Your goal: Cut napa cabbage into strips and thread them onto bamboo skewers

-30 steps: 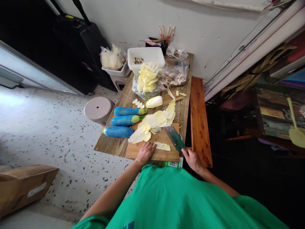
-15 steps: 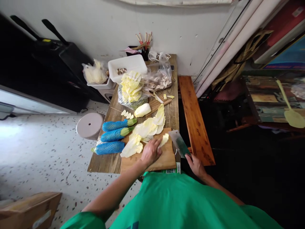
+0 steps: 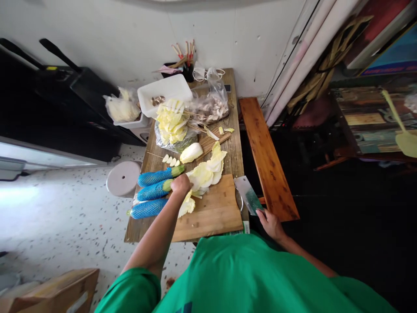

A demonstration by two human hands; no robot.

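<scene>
My right hand (image 3: 271,224) grips the handle of a cleaver (image 3: 248,195), its blade held just off the right edge of the wooden cutting board (image 3: 211,211). Over the board's left side, my left hand (image 3: 181,184) is closed with its fingers curled under, so what it holds, if anything, is hidden. It lies between the zucchini (image 3: 153,190) in blue foam nets and the pale napa cabbage leaves (image 3: 208,169). One more cabbage leaf (image 3: 187,205) lies partly behind my left forearm. A small cabbage heart (image 3: 191,153) rests beyond the leaves.
Skewered cabbage leaves (image 3: 171,121) lie on a plastic bag beside a white tub (image 3: 164,93) and a bag of mushrooms (image 3: 211,106). Bamboo skewers (image 3: 211,143) spread behind the cabbage. A wooden bench (image 3: 269,158) stands right, a round stool (image 3: 123,179) left.
My left hand has moved left from the board's middle, and the leaf piece there is no longer visible. The cleaver stays in my right hand beside the board. The view has shifted slightly.
</scene>
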